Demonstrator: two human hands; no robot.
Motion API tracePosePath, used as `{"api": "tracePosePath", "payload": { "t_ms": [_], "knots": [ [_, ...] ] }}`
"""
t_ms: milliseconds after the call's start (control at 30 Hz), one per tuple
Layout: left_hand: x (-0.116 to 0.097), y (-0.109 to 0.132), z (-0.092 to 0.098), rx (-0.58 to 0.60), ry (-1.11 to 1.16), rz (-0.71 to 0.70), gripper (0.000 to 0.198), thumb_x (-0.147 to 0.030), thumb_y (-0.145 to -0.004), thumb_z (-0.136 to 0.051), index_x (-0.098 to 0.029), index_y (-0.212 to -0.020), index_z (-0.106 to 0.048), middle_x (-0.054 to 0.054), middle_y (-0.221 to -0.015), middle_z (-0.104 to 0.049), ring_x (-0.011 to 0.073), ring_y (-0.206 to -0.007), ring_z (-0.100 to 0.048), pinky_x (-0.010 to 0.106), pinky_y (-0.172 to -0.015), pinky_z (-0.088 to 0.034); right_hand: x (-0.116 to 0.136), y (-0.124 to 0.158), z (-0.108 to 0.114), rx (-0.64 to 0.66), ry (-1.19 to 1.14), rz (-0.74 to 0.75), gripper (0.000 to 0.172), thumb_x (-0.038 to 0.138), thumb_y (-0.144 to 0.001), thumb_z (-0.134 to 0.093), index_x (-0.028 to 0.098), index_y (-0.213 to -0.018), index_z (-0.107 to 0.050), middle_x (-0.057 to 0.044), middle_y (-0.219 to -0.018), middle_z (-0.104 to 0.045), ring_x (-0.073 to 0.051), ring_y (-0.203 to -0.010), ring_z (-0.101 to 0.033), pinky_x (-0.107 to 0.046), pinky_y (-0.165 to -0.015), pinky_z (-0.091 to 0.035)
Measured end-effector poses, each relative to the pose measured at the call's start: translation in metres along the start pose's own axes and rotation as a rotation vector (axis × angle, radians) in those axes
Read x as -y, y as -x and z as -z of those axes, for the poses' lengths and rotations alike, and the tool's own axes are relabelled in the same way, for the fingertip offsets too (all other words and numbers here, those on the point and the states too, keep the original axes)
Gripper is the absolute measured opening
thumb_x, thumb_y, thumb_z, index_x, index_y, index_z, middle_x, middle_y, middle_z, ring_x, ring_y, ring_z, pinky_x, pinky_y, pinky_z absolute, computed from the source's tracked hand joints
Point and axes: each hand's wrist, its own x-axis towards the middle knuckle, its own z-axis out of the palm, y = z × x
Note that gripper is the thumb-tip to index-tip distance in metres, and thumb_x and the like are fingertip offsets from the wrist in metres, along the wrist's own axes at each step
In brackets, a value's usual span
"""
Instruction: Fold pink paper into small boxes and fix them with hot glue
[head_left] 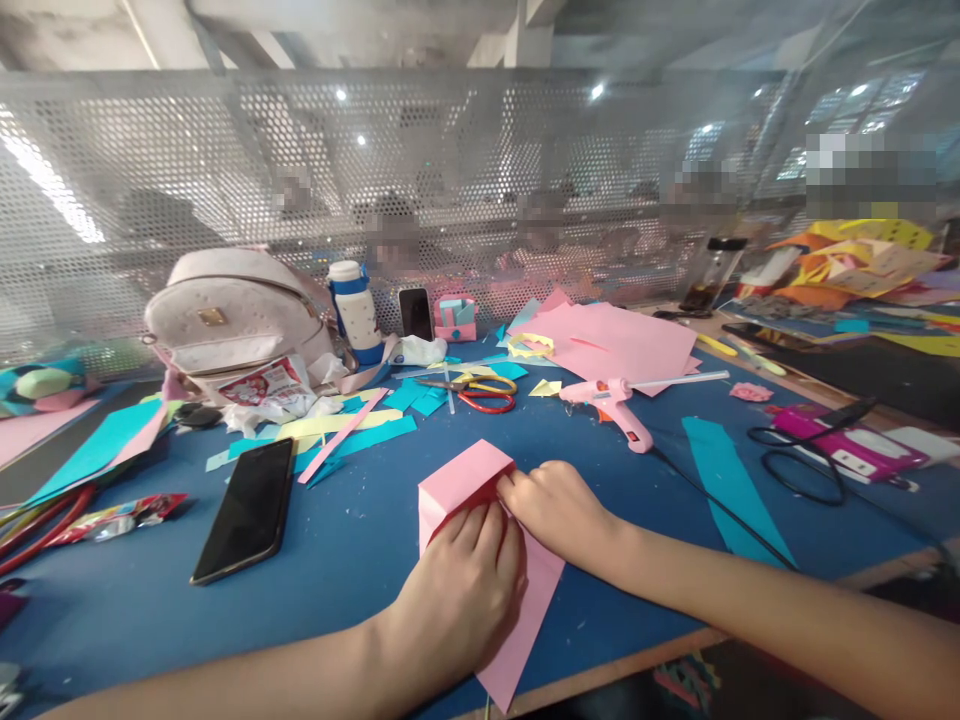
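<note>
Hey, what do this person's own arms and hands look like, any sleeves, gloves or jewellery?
The left hand and right hand are ungloved, with no rings visible. The left forearm and right forearm are slim and bare up to the picture's edge: no sleeve, watch, bracelet or marking shows.

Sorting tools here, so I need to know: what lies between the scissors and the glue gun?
A small yellow scrap lies on the blue table between the scissors and the glue gun, as the head view shows.
</note>
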Motion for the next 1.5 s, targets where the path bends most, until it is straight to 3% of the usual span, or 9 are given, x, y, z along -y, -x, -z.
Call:
{"api": "tracePosePath", "payload": {
  "t_ms": [367, 700, 1100, 1500],
  "knots": [
    [0.0018, -0.0017, -0.0011, 0.008, -0.004, -0.021, 0.034, -0.018, -0.091, -0.045, -0.003, -0.119, -0.059, 0.019, -0.11, -0.064, 0.0326, -0.1, -0.062, 0.042, -0.087, -0.052, -0.0014, 0.0026, -0.0002, 0.032, -0.022, -0.019, 0.019, -0.001, -0.085, -0.047, 0.013, -0.09, -0.057, -0.008, -0.075, -0.071, -0.02, -0.061, -0.067, -0.025, -0.045, -0.026],
    [0.0023, -0.0006, -0.0012, 0.019, -0.011, -0.037, 0.03, -0.016, -0.087, -0.049, -0.005, -0.113, -0.06, 0.017, -0.105, -0.064, 0.0307, -0.093, -0.062, 0.041, -0.081, -0.053, -0.004, 0.0045, 0.0005, 0.016, -0.047, -0.042, 0.014, 0.004, -0.086, -0.049, 0.014, -0.09, -0.057, -0.006, -0.072, -0.07, -0.021, -0.059, -0.067, -0.029, -0.044, -0.019],
    [0.0046, -0.0021, 0.0034, 0.033, -0.011, -0.091, 0.028, -0.007, -0.083, -0.048, -0.006, -0.106, -0.063, 0.018, -0.106, -0.065, 0.03, -0.09, -0.063, 0.041, -0.076, -0.055, -0.0052, 0.0021, 0.0011, 0.033, -0.04, 0.034, 0.021, -0.003, -0.081, -0.046, 0.013, -0.084, -0.058, -0.008, -0.069, -0.068, -0.019, -0.06, -0.065, -0.029, -0.044, -0.019],
    [0.0046, 0.0006, 0.0018, -0.012, -0.025, -0.082, 0.036, -0.011, -0.083, -0.046, -0.002, -0.115, -0.061, 0.02, -0.106, -0.067, 0.0316, -0.094, -0.064, 0.043, -0.083, -0.055, -0.0028, 0.0071, -0.0041, -0.069, 0.013, 0.046, 0.019, -0.003, -0.082, -0.046, 0.014, -0.085, -0.052, -0.006, -0.07, -0.066, -0.019, -0.057, -0.064, -0.03, -0.044, -0.013]
  ]
}}
